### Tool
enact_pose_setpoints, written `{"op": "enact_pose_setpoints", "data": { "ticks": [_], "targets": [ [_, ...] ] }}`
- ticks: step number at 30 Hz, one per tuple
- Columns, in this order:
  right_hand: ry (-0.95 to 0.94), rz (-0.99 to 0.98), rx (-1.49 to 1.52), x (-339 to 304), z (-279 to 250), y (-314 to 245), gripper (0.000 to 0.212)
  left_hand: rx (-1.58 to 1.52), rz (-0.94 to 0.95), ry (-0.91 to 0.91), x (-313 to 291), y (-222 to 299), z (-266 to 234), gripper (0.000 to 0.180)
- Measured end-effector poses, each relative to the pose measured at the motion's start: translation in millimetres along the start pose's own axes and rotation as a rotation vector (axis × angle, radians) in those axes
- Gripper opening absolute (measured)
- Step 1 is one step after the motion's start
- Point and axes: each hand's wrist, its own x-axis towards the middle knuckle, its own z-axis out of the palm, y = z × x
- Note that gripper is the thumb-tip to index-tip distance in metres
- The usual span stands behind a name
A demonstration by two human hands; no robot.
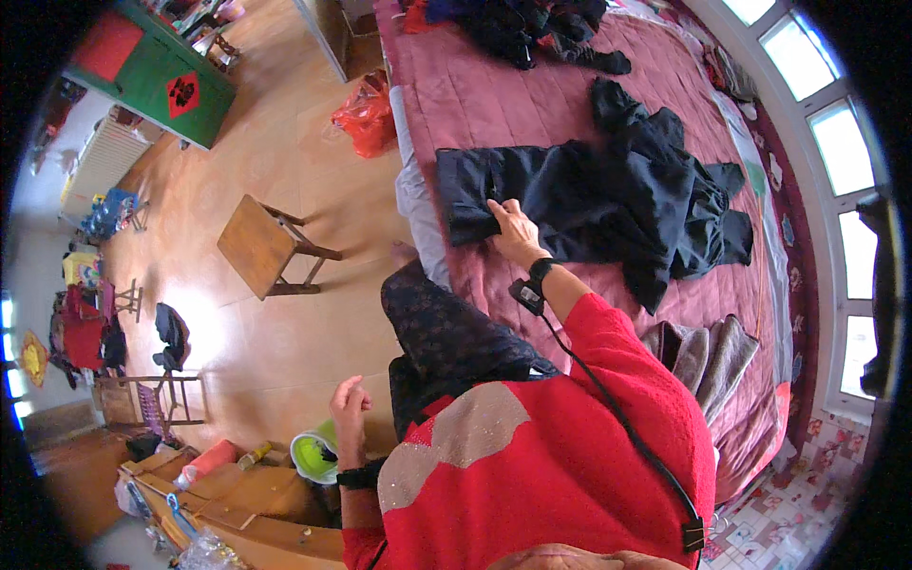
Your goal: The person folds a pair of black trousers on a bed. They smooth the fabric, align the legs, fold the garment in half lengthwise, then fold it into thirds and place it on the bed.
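Note:
A long black garment (608,195), apparently a coat, lies spread across the bed, its straight end toward the near left edge and its gathered, crumpled part to the right. On that straight end rests my right hand (514,231), fingers bent and closed on the cloth. My left hand (351,399) is held low on the left, away from the bed, with nothing in it and its fingers loosely curled but apart. A dark band circles each wrist.
The bed has a pink quilted cover (494,95). Dark clothes (532,28) lie at its far end, and a grey-brown folded cloth (712,361) nearer me. On the floor to the left are a wooden stool (256,245), a red plastic bag (366,114) and a green-white bucket (313,454).

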Motion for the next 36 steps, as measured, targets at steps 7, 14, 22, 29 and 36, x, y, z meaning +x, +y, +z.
{"op": "enact_pose_setpoints", "data": {
  "ticks": [7,14,22,29,36],
  "targets": [
    [0.038,0.029,-0.077,-47.7,-6.5,3.7,0.056,-0.104,0.063,0.039,-9.3,-40.8,-31.9,0.025],
    [-0.009,0.074,-0.134,-96.8,-13.8,3.5,0.046,-0.180,0.048,0.026,-13.3,-75.5,-51.2,0.024],
    [0.140,0.170,0.184,-116.6,-63.5,3.8,0.060,-0.135,0.105,-0.070,-11.0,-73.7,-48.7,0.025],
    [0.232,-0.075,0.811,-142.5,-119.8,-12.0,0.031,0.149,0.374,-0.186,24.4,25.6,17.0,0.052],
    [0.062,-0.630,0.713,-181.6,-114.4,-82.7,0.041,0.717,1.430,-0.112,-31.4,151.6,118.1,0.105]
  ]
}}
